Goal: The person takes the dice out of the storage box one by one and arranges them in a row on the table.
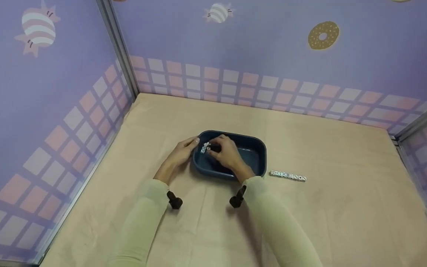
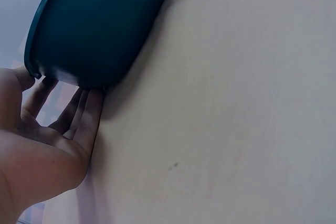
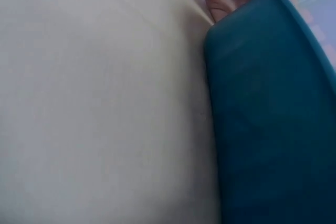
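A dark blue rectangular basin point(image 1: 252, 157) with rounded corners sits on the cloth-covered table. My left hand point(image 1: 182, 152) grips its left end, the thumb on the rim and the other fingers against the outer wall, as the left wrist view also shows. Inside the basin, my right hand point(image 1: 226, 151) reaches to the left end and pinches a die point(image 1: 208, 148) between thumb and fingers. Other small white dice point(image 1: 203, 149) lie close by in the basin; their number is hard to tell. In the right wrist view the basin wall point(image 3: 268, 114) hides the right hand.
On the table right of the basin lies a straight row of several white dice point(image 1: 287, 175). Pale cloth point(image 1: 347, 207) covers the table. Patterned purple walls point(image 1: 258, 48) with metal corner posts point(image 1: 119, 44) enclose it at the back and sides.
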### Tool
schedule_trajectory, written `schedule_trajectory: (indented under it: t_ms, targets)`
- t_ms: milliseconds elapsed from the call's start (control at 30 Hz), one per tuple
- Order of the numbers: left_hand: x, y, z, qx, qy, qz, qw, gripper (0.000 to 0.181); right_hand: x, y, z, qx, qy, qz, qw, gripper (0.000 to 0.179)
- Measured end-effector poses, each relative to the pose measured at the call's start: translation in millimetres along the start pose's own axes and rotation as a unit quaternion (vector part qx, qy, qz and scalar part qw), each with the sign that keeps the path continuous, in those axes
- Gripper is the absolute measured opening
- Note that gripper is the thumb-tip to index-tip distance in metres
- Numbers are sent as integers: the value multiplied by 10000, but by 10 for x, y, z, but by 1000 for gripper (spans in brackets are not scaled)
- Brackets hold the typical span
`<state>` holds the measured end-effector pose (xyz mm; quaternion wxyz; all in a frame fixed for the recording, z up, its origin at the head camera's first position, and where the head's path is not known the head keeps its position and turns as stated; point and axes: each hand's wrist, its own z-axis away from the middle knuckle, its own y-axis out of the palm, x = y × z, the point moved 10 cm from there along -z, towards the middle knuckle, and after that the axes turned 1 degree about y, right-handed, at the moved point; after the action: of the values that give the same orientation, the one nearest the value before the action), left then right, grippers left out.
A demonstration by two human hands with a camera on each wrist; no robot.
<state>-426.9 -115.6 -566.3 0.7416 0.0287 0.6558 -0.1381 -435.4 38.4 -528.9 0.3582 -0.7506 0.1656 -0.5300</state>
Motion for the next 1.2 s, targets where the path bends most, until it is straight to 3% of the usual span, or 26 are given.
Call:
schedule_trajectory:
  t_ms: [300, 533, 767, 1200]
  targets:
    - [-19, -2, -13, -84, 108, -40, 9999, 56, -14, 49, 10, 180, -186, 190, 9995, 29]
    - [7, 54, -35, 113, 40, 199, 9997, 58, -43, 72, 26, 316, -84, 139, 9994, 24]
    - [17, 8, -20, -62, -79, 30, 9999, 58, -68, 122, 23, 521, 62, 85, 9986, 11]
    - [-8, -16, 8, -50, -93, -278, 9996, 59, -52, 176, 26, 805, 160, 309, 9961, 10]
